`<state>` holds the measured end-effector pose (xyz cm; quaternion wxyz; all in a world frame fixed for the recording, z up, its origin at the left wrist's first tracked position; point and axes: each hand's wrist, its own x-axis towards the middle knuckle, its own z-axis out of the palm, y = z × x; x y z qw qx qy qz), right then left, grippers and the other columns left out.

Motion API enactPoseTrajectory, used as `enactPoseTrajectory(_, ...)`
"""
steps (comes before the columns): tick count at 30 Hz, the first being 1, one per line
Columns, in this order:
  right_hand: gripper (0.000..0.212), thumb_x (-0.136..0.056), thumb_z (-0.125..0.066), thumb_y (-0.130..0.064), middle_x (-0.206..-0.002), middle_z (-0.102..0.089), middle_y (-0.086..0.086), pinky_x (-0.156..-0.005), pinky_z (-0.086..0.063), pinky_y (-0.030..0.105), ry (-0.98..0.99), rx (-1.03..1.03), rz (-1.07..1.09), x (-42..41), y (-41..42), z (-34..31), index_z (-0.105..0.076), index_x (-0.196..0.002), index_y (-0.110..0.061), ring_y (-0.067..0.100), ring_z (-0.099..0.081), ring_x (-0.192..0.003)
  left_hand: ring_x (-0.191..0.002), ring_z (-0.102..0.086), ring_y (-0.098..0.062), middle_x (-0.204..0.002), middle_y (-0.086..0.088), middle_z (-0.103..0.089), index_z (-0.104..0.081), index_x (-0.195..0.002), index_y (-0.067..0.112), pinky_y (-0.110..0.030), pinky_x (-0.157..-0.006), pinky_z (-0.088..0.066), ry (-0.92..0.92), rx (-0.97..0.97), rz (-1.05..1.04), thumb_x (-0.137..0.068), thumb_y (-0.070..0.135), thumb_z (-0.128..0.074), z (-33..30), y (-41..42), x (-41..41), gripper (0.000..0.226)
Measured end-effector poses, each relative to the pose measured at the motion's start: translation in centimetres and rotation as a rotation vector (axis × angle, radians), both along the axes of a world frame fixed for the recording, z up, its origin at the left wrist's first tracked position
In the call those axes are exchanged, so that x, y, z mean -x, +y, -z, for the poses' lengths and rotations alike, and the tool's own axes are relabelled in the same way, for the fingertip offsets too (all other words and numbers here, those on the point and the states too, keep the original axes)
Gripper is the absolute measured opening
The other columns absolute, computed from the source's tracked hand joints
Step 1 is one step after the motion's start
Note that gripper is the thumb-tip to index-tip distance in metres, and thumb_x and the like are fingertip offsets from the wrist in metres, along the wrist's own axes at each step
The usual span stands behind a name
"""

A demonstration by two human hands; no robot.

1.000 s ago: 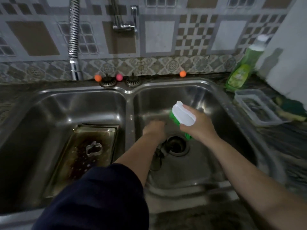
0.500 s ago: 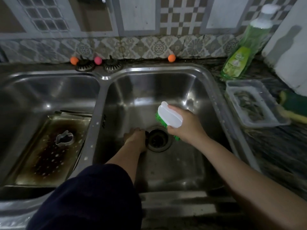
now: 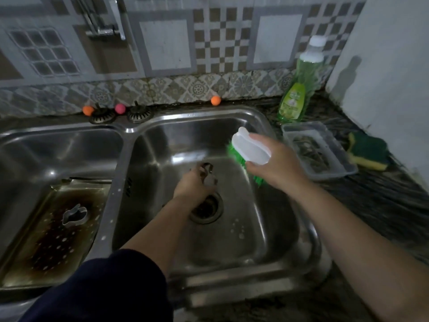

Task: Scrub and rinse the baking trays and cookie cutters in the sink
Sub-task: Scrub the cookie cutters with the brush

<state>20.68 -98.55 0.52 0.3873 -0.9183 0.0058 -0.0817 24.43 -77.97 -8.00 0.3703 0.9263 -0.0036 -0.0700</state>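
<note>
At frame centre a cookie cutter (image 3: pixel 207 174) is pinched in the left hand (image 3: pixel 193 188) over the drain, apart from the right hand (image 3: pixel 272 165), in which a scrub brush (image 3: pixel 249 151) is gripped ready for scrubbing.

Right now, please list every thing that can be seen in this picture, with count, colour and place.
sink: 1, steel, two basins
baking tray: 1, burnt brown, left basin
cookie cutters: 2, metal; one on the tray, one in the left hand
scrub brush: 1, white with green bristles, in the right hand
soap bottle: 1, green, counter right
plastic container: 1, clear, right of sink
sponge: 1, green and yellow, far right
small balls: 3, two orange, one pink, behind sink
strainers: 2, dark, behind sink
left hand: over the drain
right hand: over right basin
</note>
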Motion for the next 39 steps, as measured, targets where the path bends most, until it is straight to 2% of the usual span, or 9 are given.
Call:
enactPoseTrajectory(3, 0.066, -0.076, -0.075, -0.029, -0.131, -0.058, 0.000, -0.087, -0.043, 0.027, -0.049, 0.087, 0.096, 0.1, -3.9, -3.7, -0.050, -0.137, -0.033, 0.020, -0.055, -0.116, -0.091, -0.064, -0.017, -0.113, -0.003, -0.065, -0.047, -0.135, 0.015, -0.026, -0.080, -0.053, -0.118, 0.251, 0.019, -0.072, 0.011, -0.080, -2.6, -1.9, -0.8, 0.071)
enactPoseTrajectory(7, 0.065, -0.078, -0.072, -0.035, -0.137, -0.055, 0.000, -0.092, -0.046, 0.034, 0.028, 0.252, 0.253, 0.4, -8.6, -6.3, -0.048, -0.138, -0.034, 0.024, -0.053, -0.120, -0.100, -0.063, -0.019, -0.111, 0.003, -0.058, -0.034, -0.146, 0.018, -0.028, -0.090, -0.049, -0.156, 0.355, 0.039, -0.073, 0.014, -0.081, -5.0, -3.9, -1.5, 0.087)
enactPoseTrajectory(11, 0.056, -0.084, -0.066, -0.035, -0.135, -0.056, 0.003, -0.091, -0.049, 0.040, 0.220, 0.361, 0.243, 0.6, -10.3, -5.5, -0.050, -0.137, -0.033, 0.029, -0.055, -0.117, -0.087, -0.061, -0.011, -0.097, 0.005, -0.057, -0.041, -0.142, 0.013, -0.017, -0.077, -0.051, -0.144, 0.481, 0.060, -0.072, 0.009, -0.082, -5.8, -5.4, -1.0, 0.080)
enactPoseTrajectory(14, 0.063, -0.081, -0.068, -0.034, -0.136, -0.056, 0.002, -0.087, -0.051, 0.037, 0.278, 0.389, 0.238, 0.5, -10.2, -4.7, -0.046, -0.140, -0.036, 0.028, -0.055, -0.117, -0.075, -0.060, 0.001, -0.103, -0.012, -0.063, -0.050, -0.135, 0.005, -0.012, -0.067, -0.051, -0.116, 0.524, 0.071, -0.068, 0.009, -0.085, -5.5, -5.6, -1.0, 0.075)
enactPoseTrajectory(21, 0.065, -0.076, -0.076, -0.028, -0.119, -0.058, -0.006, -0.067, -0.041, 0.018, -0.040, 0.066, 0.090, 2.5, -5.1, -5.3, -0.051, -0.135, -0.035, 0.013, -0.055, -0.098, -0.076, -0.067, -0.005, -0.096, -0.006, -0.070, -0.058, -0.123, 0.007, -0.019, -0.064, -0.052, -0.098, 0.546, 0.110, -0.063, 0.008, -0.086, -5.3, -6.2, -0.3, 0.066)
enactPoseTrajectory(26, 0.062, -0.076, -0.073, -0.026, -0.124, -0.062, 0.001, -0.080, -0.044, 0.022, -0.117, -0.032, 0.028, 1.4, -0.9, -2.8, -0.053, -0.135, -0.032, 0.017, -0.058, -0.109, -0.083, -0.068, -0.027, -0.081, 0.004, -0.059, -0.058, -0.123, 0.005, -0.038, -0.074, -0.056, -0.089, 0.412, 0.157, -0.064, 0.011, -0.087, -6.1, -6.7, 1.1, 0.066)
enactPoseTrajectory(31, 0.064, -0.077, -0.071, -0.028, -0.128, -0.058, -0.005, -0.075, -0.039, 0.014, -0.119, -0.009, -0.053, 2.2, 0.3, -1.9, -0.050, -0.137, -0.035, 0.012, -0.056, -0.109, -0.070, -0.064, -0.011, -0.078, 0.006, -0.063, -0.063, -0.105, 0.015, -0.007, -0.052, -0.043, -0.156, 0.362, 0.029, -0.067, 0.011, -0.084, -6.8, -5.3, 1.8, 0.043)
enactPoseTrajectory(35, 0.063, -0.078, -0.072, -0.027, -0.127, -0.058, -0.003, -0.063, -0.036, 0.006, -0.079, -0.036, -0.041, 1.5, 0.4, -1.8, -0.050, -0.136, -0.036, 0.009, -0.054, -0.100, -0.060, -0.062, 0.003, -0.082, 0.011, -0.060, -0.057, -0.122, 0.017, -0.008, -0.052, -0.045, -0.110, 0.446, 0.113, -0.076, 0.002, -0.077, -7.0, -4.8, 2.8, 0.053)
enactPoseTrajectory(39, 0.061, -0.079, -0.072, -0.028, -0.130, -0.057, -0.002, -0.074, -0.041, 0.018, -0.068, -0.140, 0.035, -0.9, 0.3, -3.1, -0.051, -0.136, -0.032, 0.014, -0.057, -0.107, -0.081, -0.062, -0.013, -0.103, -0.007, -0.061, -0.044, -0.139, 0.012, -0.017, -0.063, -0.054, -0.046, 0.570, 0.133, -0.077, -0.005, -0.073, -7.1, -4.8, 2.8, 0.071)
